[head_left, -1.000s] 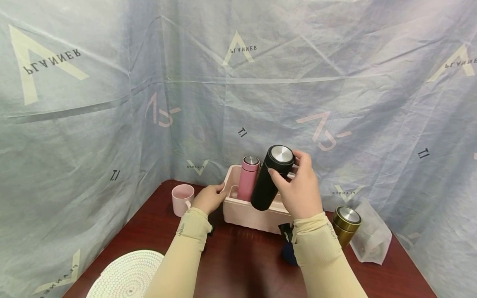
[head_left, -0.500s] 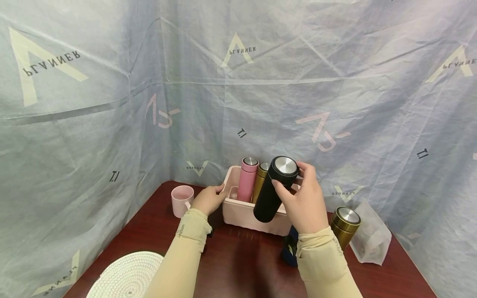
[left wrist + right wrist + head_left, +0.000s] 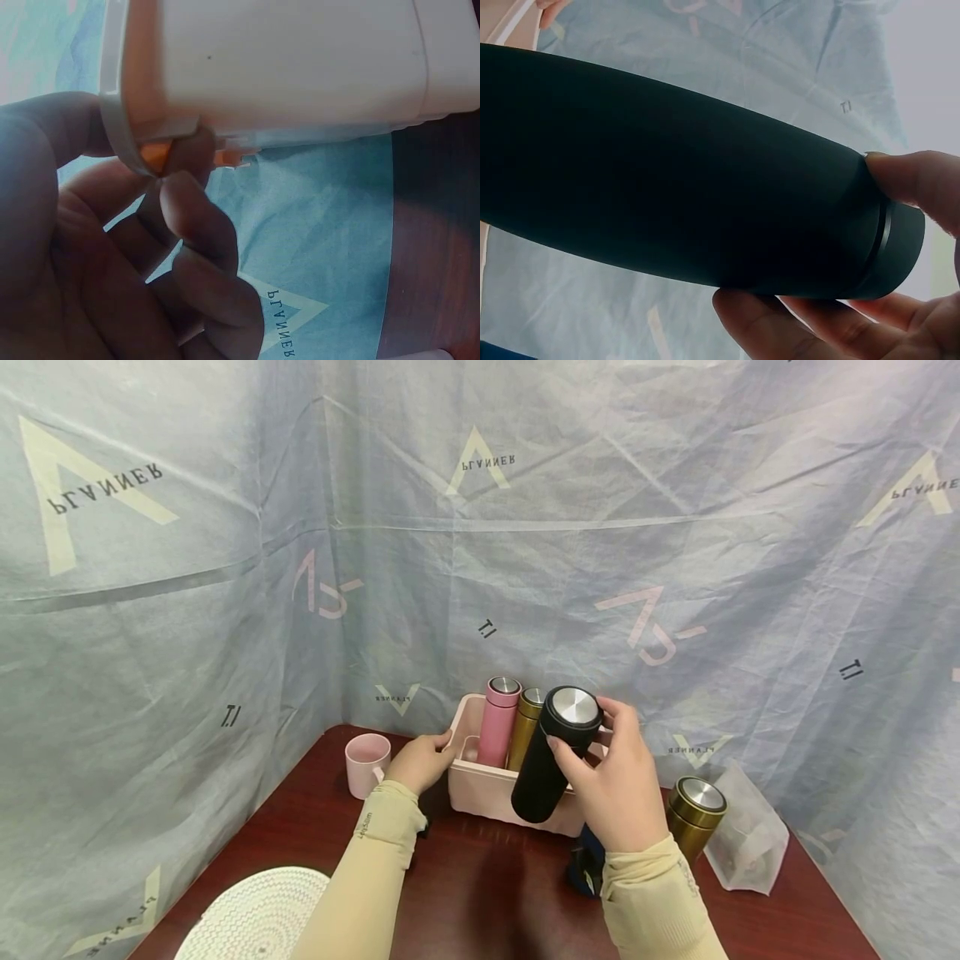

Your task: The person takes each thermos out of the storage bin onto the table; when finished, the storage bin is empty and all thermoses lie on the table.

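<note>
My right hand (image 3: 618, 777) grips a black thermos flask (image 3: 542, 772) near its silver-topped lid. The flask tilts, held up before the front wall of a pink bin (image 3: 480, 789). In the right wrist view, thumb and fingers lie on opposite sides of the black flask (image 3: 675, 172). My left hand (image 3: 422, 762) pinches the bin's left rim; the left wrist view has the thumb and curled fingers about that rim (image 3: 112, 82). Inside the bin stand a pink thermos flask (image 3: 498, 727) and a slim gold one (image 3: 525, 731). The bin's right part is hidden behind flask and hand.
A pink mug (image 3: 367, 767) stands left of the bin. At the front left lies a round white woven mat (image 3: 258, 914). Right of my right wrist are a gold thermos flask (image 3: 695, 818) and a translucent bag (image 3: 748, 839). A dark blue object (image 3: 587, 864) sits partly behind the right sleeve.
My right hand has brought the black flask lower and slightly toward me and to the right, baring the slim gold flask in the bin. The left hand has stayed on the rim.
</note>
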`<control>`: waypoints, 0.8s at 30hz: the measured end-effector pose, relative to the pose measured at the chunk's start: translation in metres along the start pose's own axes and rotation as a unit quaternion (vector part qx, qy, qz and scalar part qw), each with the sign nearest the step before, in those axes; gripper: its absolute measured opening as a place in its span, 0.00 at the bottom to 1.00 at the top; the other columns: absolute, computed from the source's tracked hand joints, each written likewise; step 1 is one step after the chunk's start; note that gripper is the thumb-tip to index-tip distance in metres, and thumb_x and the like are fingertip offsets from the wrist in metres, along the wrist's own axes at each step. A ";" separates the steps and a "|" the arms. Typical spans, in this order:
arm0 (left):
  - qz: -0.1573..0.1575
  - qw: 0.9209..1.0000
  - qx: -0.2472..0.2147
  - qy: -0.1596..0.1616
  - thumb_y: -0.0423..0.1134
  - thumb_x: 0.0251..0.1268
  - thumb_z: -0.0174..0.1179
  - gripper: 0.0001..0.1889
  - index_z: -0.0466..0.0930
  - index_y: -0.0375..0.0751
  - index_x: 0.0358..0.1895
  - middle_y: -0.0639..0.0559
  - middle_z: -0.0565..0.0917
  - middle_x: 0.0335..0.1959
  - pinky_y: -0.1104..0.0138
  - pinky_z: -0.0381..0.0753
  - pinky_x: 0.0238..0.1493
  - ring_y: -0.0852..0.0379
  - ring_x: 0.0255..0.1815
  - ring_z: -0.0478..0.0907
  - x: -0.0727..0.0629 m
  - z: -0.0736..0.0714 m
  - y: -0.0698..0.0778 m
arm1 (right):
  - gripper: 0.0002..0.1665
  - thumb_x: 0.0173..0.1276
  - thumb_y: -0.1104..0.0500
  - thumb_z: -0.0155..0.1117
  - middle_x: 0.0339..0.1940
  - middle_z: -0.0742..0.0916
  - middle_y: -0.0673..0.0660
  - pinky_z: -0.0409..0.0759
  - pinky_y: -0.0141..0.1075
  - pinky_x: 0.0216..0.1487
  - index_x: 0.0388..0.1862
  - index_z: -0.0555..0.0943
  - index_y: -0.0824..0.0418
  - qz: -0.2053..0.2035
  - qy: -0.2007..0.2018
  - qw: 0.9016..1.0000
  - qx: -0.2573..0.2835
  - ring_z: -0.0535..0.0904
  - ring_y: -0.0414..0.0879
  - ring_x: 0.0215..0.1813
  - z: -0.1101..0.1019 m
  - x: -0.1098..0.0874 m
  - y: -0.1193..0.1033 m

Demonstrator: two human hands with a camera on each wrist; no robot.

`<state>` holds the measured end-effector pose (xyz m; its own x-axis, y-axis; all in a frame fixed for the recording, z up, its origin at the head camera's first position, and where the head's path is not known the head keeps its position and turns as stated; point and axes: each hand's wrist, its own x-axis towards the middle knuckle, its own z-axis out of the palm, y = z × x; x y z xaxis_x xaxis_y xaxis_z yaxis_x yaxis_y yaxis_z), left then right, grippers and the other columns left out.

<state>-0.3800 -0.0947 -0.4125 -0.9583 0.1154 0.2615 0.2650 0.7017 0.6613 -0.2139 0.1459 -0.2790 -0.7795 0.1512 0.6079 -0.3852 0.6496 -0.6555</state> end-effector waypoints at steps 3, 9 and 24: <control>-0.002 1.000 -0.004 0.000 0.58 0.71 0.52 0.28 0.74 0.52 0.69 0.47 0.78 0.64 0.52 0.76 0.58 0.46 0.60 0.78 0.000 0.000 0.000 | 0.41 0.60 0.54 0.76 0.55 0.81 0.61 0.83 0.48 0.50 0.67 0.67 0.62 0.000 -0.002 1.000 -0.004 0.82 0.55 0.50 -0.001 -0.003 0.000; 0.002 1.000 -0.006 0.001 0.59 0.70 0.51 0.29 0.74 0.51 0.69 0.46 0.78 0.63 0.52 0.77 0.57 0.46 0.59 0.78 0.000 -0.001 0.000 | 0.41 0.61 0.52 0.75 0.55 0.80 0.60 0.83 0.49 0.49 0.67 0.66 0.61 0.011 -0.013 1.000 -0.009 0.84 0.54 0.50 -0.001 -0.009 0.004; -0.007 1.000 -0.005 -0.004 0.59 0.70 0.51 0.29 0.74 0.52 0.69 0.47 0.78 0.63 0.51 0.76 0.58 0.46 0.61 0.77 -0.001 -0.002 0.001 | 0.41 0.61 0.52 0.75 0.58 0.81 0.61 0.82 0.51 0.49 0.69 0.66 0.61 0.020 -0.026 0.999 -0.016 0.84 0.54 0.49 0.006 -0.017 0.022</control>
<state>-0.3783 -0.0957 -0.4112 -0.9625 0.1111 0.2473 0.2529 0.6968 0.6712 -0.2118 0.1533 -0.3061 -0.8184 0.1388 0.5577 -0.3389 0.6670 -0.6635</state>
